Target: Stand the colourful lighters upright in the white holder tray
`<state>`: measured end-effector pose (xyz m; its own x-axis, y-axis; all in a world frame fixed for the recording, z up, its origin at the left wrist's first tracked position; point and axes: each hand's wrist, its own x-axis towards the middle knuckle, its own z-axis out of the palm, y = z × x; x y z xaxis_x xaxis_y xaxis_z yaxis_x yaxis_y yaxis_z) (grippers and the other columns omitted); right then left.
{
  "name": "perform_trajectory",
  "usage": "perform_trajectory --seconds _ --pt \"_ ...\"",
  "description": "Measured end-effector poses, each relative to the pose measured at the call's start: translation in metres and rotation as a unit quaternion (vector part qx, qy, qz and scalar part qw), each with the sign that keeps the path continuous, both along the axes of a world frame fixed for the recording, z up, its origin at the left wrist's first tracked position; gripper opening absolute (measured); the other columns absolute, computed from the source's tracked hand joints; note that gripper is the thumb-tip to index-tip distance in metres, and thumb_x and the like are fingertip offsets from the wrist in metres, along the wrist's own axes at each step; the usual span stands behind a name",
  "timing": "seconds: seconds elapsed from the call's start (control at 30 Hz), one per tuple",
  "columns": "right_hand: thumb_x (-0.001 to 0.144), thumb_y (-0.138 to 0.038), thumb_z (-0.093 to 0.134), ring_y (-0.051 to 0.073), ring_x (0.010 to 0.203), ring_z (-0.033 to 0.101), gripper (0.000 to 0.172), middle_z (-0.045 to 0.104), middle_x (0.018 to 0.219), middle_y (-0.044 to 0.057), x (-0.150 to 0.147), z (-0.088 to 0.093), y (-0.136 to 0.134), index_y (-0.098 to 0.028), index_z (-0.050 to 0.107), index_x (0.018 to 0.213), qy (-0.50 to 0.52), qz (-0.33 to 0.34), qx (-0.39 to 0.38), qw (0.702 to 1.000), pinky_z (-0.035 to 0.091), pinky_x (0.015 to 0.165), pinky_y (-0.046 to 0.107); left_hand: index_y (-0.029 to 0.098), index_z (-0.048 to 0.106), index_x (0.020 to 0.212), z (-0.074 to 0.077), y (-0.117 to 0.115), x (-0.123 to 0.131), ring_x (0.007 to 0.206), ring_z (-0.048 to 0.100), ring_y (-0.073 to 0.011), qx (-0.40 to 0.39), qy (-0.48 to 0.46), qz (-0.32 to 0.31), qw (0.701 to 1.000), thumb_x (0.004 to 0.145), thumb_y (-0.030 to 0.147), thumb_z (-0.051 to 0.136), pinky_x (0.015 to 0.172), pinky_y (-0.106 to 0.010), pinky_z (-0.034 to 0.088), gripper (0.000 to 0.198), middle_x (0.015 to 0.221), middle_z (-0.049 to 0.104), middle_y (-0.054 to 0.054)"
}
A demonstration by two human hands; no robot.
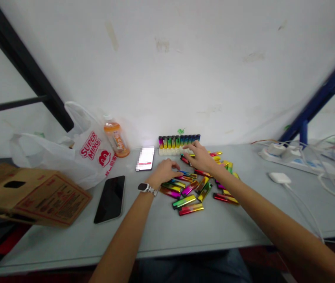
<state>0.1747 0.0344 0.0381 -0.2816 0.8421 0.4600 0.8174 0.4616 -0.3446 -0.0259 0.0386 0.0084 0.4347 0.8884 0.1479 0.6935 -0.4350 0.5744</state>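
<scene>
Near the middle of the table, my left hand has its fingers curled at the blue end of a metallic lighter on the left of a loose pile. My right hand reaches over the pile with its fingers apart, its fingertips at the front right of a white rack. I see nothing held in it. A row of rainbow-coloured lighters stands upright in the rack against the wall. More lighters in red, gold, green and pink lie scattered below and between my hands, some hidden under my right forearm.
Left of the pile are a lit phone, a dark phone, an orange drink bottle, a white plastic bag and a cardboard box. A white charger with its cable and a power strip lie on the right.
</scene>
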Motion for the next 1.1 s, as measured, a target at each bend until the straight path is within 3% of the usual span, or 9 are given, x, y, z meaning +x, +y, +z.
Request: perform_trajectory --seconds 0.13,0.27,0.43,0.57,0.77,0.97,1.1 --pt "0.093 -0.038 0.054 0.023 0.097 0.057 0.026 0.055 0.102 0.008 0.008 -0.007 -0.024 -0.021 0.068 0.106 0.07 0.006 -0.009 0.997 0.043 0.09 0.038 0.021 0.075 0.079 0.011 0.014 0.011 0.073 0.066 -0.0223 -0.062 0.043 -0.013 0.997 0.061 0.031 0.079 0.067 -0.03 0.05 0.021 0.078 0.071 -0.004" --pt "0.093 -0.034 0.053 0.021 0.096 0.057 0.022 0.057 0.095 0.007 0.008 -0.014 -0.031 -0.02 0.069 0.098 0.138 0.032 0.013 0.99 0.043 0.088 0.035 0.021 0.074 0.078 0.008 0.018 0.014 0.075 0.066 -0.0225 -0.036 0.046 -0.043 0.997 0.059 0.032 0.081 0.068 -0.03 0.05 0.023 0.078 0.071 -0.004" --pt "0.094 -0.03 0.052 0.019 0.087 0.057 0.021 0.06 0.088 0.005 0.003 -0.015 -0.036 -0.019 0.067 0.086 0.204 0.037 0.029 0.978 0.043 0.082 0.032 0.018 0.07 0.081 0.003 0.008 0.003 0.078 0.066 -0.0195 -0.027 -0.093 -0.048 0.994 0.068 0.033 0.077 0.072 -0.029 0.052 0.021 0.08 0.071 -0.003" --pt "0.095 -0.031 0.052 0.018 0.08 0.057 0.023 0.061 0.081 0.004 0.001 -0.019 -0.041 -0.019 0.064 0.08 0.227 0.048 0.027 0.972 0.042 0.074 0.03 0.017 0.069 0.088 0.005 -0.001 -0.002 0.077 0.066 -0.0176 -0.022 -0.264 -0.003 0.964 0.07 0.035 0.079 0.074 -0.03 0.053 0.028 0.083 0.072 -0.004" --pt "0.094 -0.032 0.053 0.019 0.081 0.06 0.02 0.066 0.083 0.004 -0.001 -0.032 -0.049 -0.019 0.066 0.085 0.254 0.042 0.008 0.966 0.044 0.075 0.032 0.016 0.063 0.09 0.003 -0.013 0.011 0.081 0.065 -0.0147 -0.045 -0.475 0.041 0.878 0.073 0.043 0.076 0.079 -0.029 0.052 0.034 0.086 0.069 -0.003" --pt "0.093 -0.037 0.053 0.02 0.077 0.061 0.025 0.068 0.082 0.005 -0.007 -0.035 -0.056 -0.018 0.068 0.086 0.295 0.024 -0.007 0.955 0.046 0.073 0.032 0.02 0.045 0.092 0.003 -0.031 0.034 0.061 0.061 -0.0085 -0.049 -0.521 -0.022 0.852 0.088 0.05 0.059 0.064 -0.023 0.052 0.033 0.074 0.06 0.004" --pt "0.092 -0.038 0.053 0.018 0.074 0.059 0.025 0.068 0.08 0.004 -0.014 -0.024 -0.058 -0.018 0.067 0.085 0.308 0.038 -0.012 0.951 0.045 0.07 0.03 0.025 0.04 0.099 0.009 -0.04 0.04 0.043 0.047 -0.0038 -0.071 -0.54 -0.017 0.839 0.091 0.052 0.053 0.041 -0.016 0.038 0.031 0.073 0.053 0.008"
